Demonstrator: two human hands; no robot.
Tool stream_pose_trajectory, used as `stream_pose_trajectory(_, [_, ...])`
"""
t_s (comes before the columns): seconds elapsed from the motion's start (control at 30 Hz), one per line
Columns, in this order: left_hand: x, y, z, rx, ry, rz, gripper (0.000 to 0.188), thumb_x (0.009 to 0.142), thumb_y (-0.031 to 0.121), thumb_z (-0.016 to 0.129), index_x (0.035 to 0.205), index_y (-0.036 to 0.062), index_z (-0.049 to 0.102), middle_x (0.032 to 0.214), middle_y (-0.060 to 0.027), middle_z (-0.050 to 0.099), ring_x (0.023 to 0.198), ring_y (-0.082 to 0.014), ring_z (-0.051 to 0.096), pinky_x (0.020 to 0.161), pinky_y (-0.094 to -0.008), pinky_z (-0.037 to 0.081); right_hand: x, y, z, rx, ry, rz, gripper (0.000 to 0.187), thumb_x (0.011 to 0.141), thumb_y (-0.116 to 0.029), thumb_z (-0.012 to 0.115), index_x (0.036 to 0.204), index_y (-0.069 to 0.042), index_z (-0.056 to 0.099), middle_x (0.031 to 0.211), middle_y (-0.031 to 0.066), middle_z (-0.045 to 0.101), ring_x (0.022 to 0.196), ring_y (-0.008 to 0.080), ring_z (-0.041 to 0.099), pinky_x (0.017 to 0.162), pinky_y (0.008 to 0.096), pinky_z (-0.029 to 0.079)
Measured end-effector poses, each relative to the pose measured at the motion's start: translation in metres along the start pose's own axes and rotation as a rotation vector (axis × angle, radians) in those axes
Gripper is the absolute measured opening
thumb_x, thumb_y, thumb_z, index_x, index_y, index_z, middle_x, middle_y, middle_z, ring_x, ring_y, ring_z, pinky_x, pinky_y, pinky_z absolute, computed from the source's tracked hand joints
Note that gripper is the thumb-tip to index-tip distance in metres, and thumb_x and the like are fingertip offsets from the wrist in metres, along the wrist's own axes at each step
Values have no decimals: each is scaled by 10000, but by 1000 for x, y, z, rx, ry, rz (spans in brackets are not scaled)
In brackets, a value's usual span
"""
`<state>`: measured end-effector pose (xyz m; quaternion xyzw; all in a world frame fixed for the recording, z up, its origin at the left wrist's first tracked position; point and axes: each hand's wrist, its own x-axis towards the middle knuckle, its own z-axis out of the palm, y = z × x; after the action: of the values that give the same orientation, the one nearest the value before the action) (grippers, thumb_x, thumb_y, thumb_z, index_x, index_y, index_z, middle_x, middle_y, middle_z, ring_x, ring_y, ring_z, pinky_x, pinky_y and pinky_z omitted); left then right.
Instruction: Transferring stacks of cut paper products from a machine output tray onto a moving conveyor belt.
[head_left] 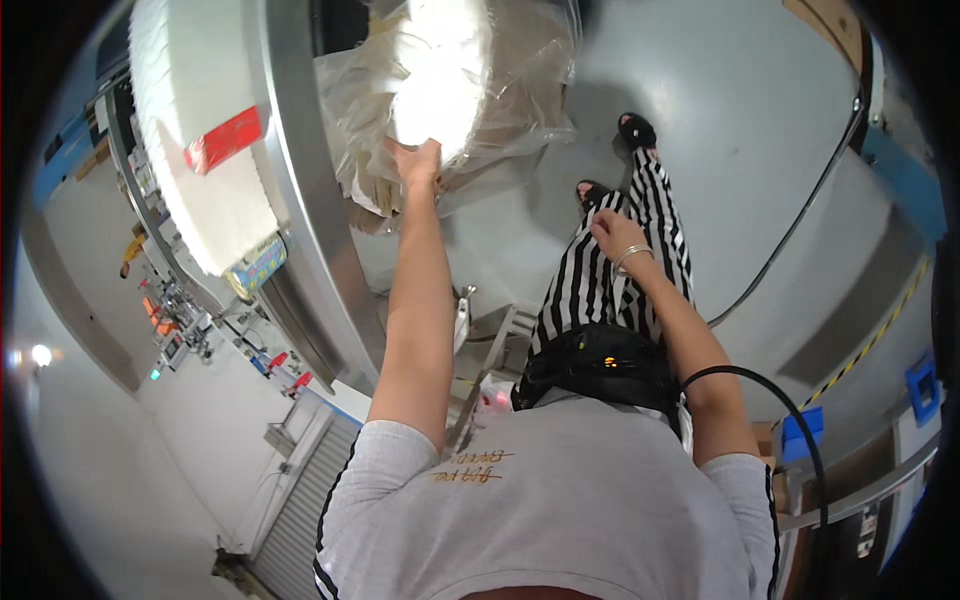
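My left hand [418, 165] reaches forward with its fingers closed round the near end of a bright white bundle [440, 75]. Glare washes out the bundle's surface, so its exact kind cannot be made out. A clear plastic bag [530, 75] lies crumpled around and under it, with paler layered material [375, 190] showing through beneath. Bent in front of my thighs, my right hand [617, 236] hangs with its fingers curled and nothing visible in them; bangles circle that wrist.
Left of the bag runs a metal-edged bench [310, 180] bearing a long white stack [205, 130] with a red band [223, 140]. Machine parts [180, 325] stand farther left. A black cable [790, 245] crosses at right, near a blue bin [803, 436]. A stool [500, 345] stands beside my legs.
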<state>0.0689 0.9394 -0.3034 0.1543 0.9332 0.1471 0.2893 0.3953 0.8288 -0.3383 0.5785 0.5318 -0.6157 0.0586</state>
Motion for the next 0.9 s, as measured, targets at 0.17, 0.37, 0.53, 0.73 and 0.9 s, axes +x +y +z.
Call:
stream_pose_trajectory(0.17, [16, -11, -4, -328, -22, 69, 922, 670, 66, 699, 1422, 47, 165, 1350, -151, 376, 1208, -268, 409, 1015, -340, 316, 1, 23, 13, 6, -34, 95, 209, 851, -223, 543, 980, -71, 605, 928, 159, 654, 880, 338, 618, 772, 412, 491])
stream_pose_trajectory(0.37, [-34, 8, -33, -196, -49, 44, 898, 673, 141, 748, 1395, 113, 214, 1253, -163, 453, 919, -256, 568, 589, -346, 499, -5, 50, 20, 90, -4, 161, 178, 834, -211, 573, 939, -70, 599, 865, 161, 654, 814, 351, 624, 728, 412, 495])
stream_pose_trajectory(0.53, [-7, -6, -24, -321, -128, 77, 941, 684, 173, 756, 1396, 56, 153, 1202, -151, 470, 927, -233, 554, 617, -337, 491, -2, 73, 28, 78, 7, 158, 175, 834, -215, 574, 915, -61, 590, 836, 159, 652, 789, 345, 625, 710, 416, 494])
stream_pose_trajectory(0.73, [0, -2, -20, -272, -106, 95, 887, 680, 178, 740, 1371, 0, 214, 1143, -147, 502, 1037, -211, 519, 858, -346, 442, -3, 80, 31, 37, 5, 136, 156, 845, -203, 562, 921, -71, 596, 801, 157, 649, 762, 340, 629, 678, 407, 499])
stream_pose_trajectory(0.9, [-34, -49, -65, -511, 233, 202, 712, 719, 27, 735, 1319, 29, 353, 1221, -134, 512, 1057, -237, 553, 875, -368, 479, -7, 88, 27, 53, -3, 163, 166, 853, -213, 581, 926, -65, 593, 787, 146, 648, 727, 320, 628, 668, 381, 492])
